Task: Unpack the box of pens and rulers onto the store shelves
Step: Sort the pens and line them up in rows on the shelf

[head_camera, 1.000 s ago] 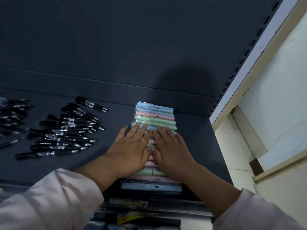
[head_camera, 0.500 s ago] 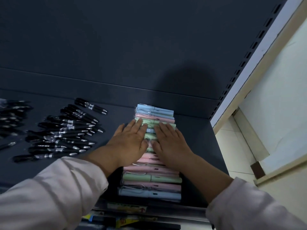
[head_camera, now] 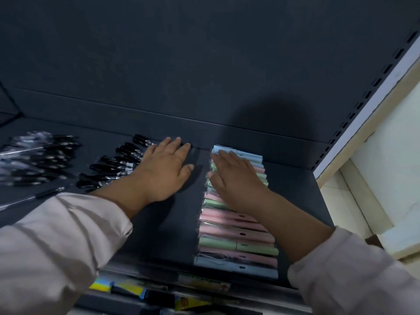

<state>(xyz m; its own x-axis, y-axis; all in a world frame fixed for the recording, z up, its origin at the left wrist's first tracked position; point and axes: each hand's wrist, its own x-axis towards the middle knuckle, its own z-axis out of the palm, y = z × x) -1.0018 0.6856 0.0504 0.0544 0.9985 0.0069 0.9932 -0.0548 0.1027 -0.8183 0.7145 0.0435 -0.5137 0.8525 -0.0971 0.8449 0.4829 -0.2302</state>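
A row of pastel pens [head_camera: 236, 233] in pink, green and blue wrappers lies front to back on the dark shelf [head_camera: 159, 235]. My right hand [head_camera: 234, 178] rests flat on the far part of that row, fingers spread. To its left, my left hand [head_camera: 163, 169] lies flat with fingers apart on the bare shelf, its outer edge over the tips of the black pens [head_camera: 109, 169]. Neither hand holds anything.
More black pens in clear wrap [head_camera: 34, 160] lie at the far left. The shelf's back panel [head_camera: 181, 64] rises behind. A slotted upright [head_camera: 363, 98] bounds the right side, with a pale wall and floor beyond. Coloured price labels [head_camera: 127, 289] line the front edge.
My left hand has left the pastel row and moved left onto the bare shelf beside the black pens. My right hand has slid further back along the pastel pens.
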